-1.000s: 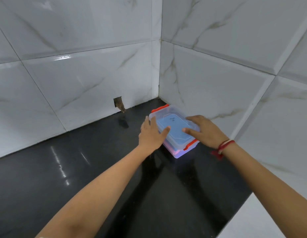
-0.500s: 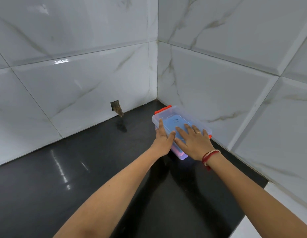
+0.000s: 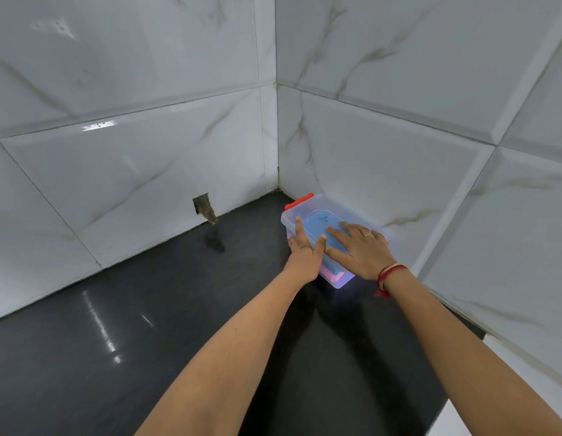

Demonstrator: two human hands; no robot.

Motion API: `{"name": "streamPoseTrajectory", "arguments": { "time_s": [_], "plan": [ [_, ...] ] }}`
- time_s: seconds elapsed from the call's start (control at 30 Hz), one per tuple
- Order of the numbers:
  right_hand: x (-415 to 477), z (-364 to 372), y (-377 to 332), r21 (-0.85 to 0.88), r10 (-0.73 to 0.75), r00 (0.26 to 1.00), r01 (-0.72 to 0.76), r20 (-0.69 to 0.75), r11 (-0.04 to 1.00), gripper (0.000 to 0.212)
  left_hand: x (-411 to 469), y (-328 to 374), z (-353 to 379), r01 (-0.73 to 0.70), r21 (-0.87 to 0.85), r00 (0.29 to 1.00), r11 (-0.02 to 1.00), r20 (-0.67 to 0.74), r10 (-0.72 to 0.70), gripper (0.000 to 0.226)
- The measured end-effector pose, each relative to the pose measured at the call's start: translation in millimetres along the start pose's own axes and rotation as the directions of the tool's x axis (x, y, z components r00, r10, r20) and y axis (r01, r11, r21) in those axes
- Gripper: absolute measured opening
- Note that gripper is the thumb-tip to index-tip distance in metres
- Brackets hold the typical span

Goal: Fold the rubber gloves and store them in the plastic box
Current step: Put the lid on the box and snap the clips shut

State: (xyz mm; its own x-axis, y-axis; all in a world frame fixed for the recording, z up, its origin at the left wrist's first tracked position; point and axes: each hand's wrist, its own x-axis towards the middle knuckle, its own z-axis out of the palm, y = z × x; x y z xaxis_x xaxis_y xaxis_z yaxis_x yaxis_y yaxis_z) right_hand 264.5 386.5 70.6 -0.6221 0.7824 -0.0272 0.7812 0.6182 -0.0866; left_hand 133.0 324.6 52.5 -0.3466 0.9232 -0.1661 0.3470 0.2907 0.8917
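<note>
The left hand [image 3: 303, 251] is laid on the near left edge of the plastic box [image 3: 308, 212], right of frame centre. Its forefinger and thumb are spread in a V on the lid [image 3: 317, 217]; the remaining fingers are curled down over the box's left side. Nothing is pinched. The right hand [image 3: 360, 251] is pressed flat, palm down, on the near right part of the lid, fingers extended and slightly fanned. The two thumbs lie just beside each other. A ring [image 3: 367, 235] is seen on one right finger, and a red thread bracelet [image 3: 387, 276] is worn at the right wrist.

The box is clear, closed by the lid, with a red latch [image 3: 300, 200] at its far end. A blue mass with a strip of pink at the near end is seen through the plastic; whether this is the folded rubber gloves cannot be told. The box rests on the black countertop [image 3: 132, 325], against the tiled wall [image 3: 383, 158] in the right half of the frame and near the wall corner. A small rough hole [image 3: 203, 207] is noted in the left wall, just above the countertop.
</note>
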Motion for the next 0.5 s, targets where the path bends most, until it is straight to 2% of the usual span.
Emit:
{"name": "streamPoseTrajectory", "arguments": {
  "time_s": [0.17,0.33,0.43,0.5],
  "plan": [
    [4,-1,2,-0.032,0.026,1.000,-0.026,-0.004,0.999,0.058,-3,4,-1,0.009,0.046,1.000,0.999,0.019,-0.010,0.072],
    [2,-6,1,-0.023,0.023,0.999,-0.023,0.027,0.999,0.057,-9,7,-15,0.028,0.206,0.996,0.978,0.082,-0.046,0.075],
    [-4,-11,1,0.135,0.055,0.998,-0.055,0.001,0.989,0.054,-24,6,-28,0.016,0.232,0.998,0.973,0.054,-0.029,0.080],
    [-8,-16,-2,0.311,0.087,0.993,-0.057,-0.083,0.949,0.053,-37,5,-40,-0.056,0.244,0.998,0.968,0.000,0.058,0.084]
  ]
}}
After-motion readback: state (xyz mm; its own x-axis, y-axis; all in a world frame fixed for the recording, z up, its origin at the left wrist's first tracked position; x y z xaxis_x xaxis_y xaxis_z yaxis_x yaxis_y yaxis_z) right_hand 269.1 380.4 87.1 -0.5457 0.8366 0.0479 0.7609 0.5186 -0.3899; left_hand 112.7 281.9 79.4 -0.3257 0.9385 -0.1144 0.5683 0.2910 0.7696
